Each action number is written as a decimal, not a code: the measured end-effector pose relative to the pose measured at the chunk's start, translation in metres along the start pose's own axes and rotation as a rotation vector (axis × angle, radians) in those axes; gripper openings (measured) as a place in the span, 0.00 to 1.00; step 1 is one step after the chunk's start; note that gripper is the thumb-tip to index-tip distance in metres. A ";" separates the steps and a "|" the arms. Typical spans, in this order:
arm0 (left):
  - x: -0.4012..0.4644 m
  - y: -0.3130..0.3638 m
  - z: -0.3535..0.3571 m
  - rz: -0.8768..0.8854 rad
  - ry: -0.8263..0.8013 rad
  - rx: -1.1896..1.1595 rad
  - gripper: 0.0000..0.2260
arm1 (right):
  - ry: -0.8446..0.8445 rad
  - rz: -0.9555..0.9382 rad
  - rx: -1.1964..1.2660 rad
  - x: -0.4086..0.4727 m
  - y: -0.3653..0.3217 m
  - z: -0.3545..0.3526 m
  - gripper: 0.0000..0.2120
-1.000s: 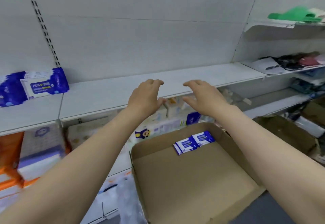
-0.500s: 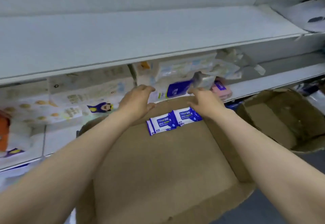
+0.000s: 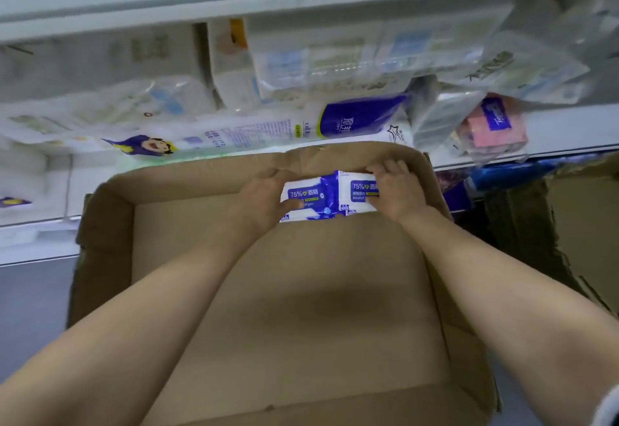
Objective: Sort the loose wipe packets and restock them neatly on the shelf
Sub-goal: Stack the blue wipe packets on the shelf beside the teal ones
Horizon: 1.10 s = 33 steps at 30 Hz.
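At about 12 o'clock in the cardboard box (image 3: 288, 308), against its far wall, both hands curl their fingers round the blue-and-white wipe packets (image 3: 330, 196): the left hand (image 3: 264, 203) clasps one end, the right hand (image 3: 395, 193) the other. Squeezed only from the ends, the slippery packets could buckle and spill from the middle. The far wall crowds the knuckles, the shelf (image 3: 301, 0) overhangs at 12 o'clock, and open room lies toward 6 o'clock.

Glossy plastic wipe pkts (image 3: 330, 195), matt rough cardboard box (image 3: 301, 308).
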<state>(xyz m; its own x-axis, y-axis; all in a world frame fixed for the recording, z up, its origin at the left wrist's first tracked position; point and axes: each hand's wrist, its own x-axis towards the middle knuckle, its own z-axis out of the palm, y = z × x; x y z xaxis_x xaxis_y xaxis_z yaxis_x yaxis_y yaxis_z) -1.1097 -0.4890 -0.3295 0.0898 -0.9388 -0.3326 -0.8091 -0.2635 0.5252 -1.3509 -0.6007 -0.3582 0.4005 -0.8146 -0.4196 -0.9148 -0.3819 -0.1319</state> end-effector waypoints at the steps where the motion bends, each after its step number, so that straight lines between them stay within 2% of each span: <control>1: 0.003 -0.002 0.006 -0.007 0.010 0.002 0.21 | 0.011 0.009 -0.024 0.003 0.004 0.001 0.29; 4: 0.011 -0.005 0.022 -0.026 0.034 0.004 0.22 | 0.019 0.001 -0.026 0.004 0.010 -0.001 0.25; 7: 0.017 -0.007 0.037 -0.061 0.061 -0.036 0.21 | 0.036 0.024 0.281 -0.007 0.014 -0.006 0.15; 9: 0.017 -0.009 0.046 -0.115 0.062 -0.017 0.23 | 0.037 0.063 0.437 -0.017 0.014 -0.008 0.14; 15: 0.009 -0.009 0.061 -0.214 0.148 0.279 0.30 | 0.048 0.106 0.582 -0.041 0.007 -0.010 0.15; 19: -0.010 -0.017 0.054 -0.251 0.198 0.309 0.21 | 0.070 0.097 0.617 -0.058 -0.010 -0.012 0.15; 21: -0.023 -0.031 0.050 -0.269 0.208 0.213 0.16 | 0.077 0.089 0.626 -0.069 -0.023 -0.015 0.14; 25: -0.062 -0.056 0.023 -0.269 0.217 -0.136 0.09 | 0.108 0.083 0.602 -0.094 -0.063 -0.027 0.11; 29: -0.118 -0.086 -0.023 -0.239 0.260 -0.245 0.09 | 0.183 0.052 0.560 -0.125 -0.126 -0.044 0.06; 33: -0.191 -0.125 -0.082 -0.193 0.300 -0.372 0.10 | 0.273 0.010 0.481 -0.159 -0.215 -0.066 0.10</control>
<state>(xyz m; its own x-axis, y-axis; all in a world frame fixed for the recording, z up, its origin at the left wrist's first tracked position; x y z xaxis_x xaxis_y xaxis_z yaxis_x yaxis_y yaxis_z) -0.9783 -0.2945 -0.2675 0.4242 -0.8732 -0.2398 -0.5053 -0.4480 0.7375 -1.2146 -0.4176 -0.2036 0.3320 -0.9253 -0.1834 -0.8142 -0.1830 -0.5509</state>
